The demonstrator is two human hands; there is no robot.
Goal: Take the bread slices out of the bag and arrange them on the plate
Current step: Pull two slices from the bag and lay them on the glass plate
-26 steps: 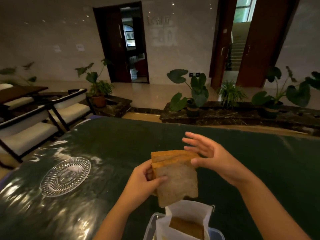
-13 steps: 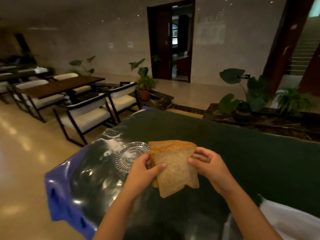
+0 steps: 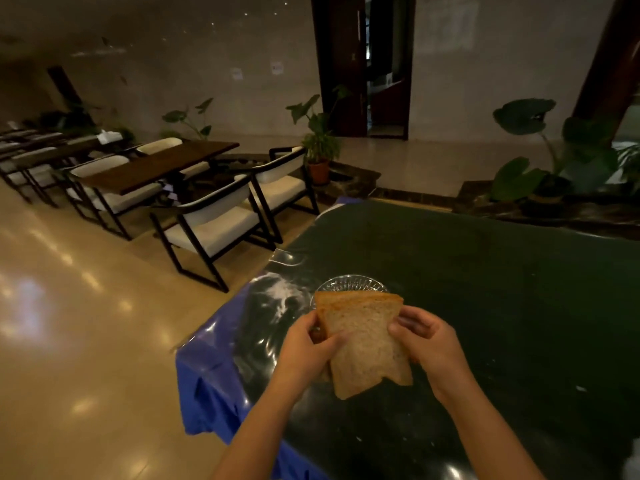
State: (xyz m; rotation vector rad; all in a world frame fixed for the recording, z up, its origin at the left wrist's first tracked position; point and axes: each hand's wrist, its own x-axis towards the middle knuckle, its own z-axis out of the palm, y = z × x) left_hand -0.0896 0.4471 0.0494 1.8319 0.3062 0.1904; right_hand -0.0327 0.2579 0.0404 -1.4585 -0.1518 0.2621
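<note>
The bread slices (image 3: 367, 344), a small stack pinched upright between left hand (image 3: 306, 348) and right hand (image 3: 427, 341) just above the glass plate (image 3: 349, 284) near the table's (image 3: 485, 271) left edge, could tear, or slide apart and drop onto the table, if either grip squeezes or loosens.

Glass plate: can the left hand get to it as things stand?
Probably yes. The glass plate sits just beyond the left hand with nothing between, but that hand, like the right hand, grips the bread slices.

Chairs (image 3: 221, 223), potted plant (image 3: 320, 147) (dim hall)
</note>
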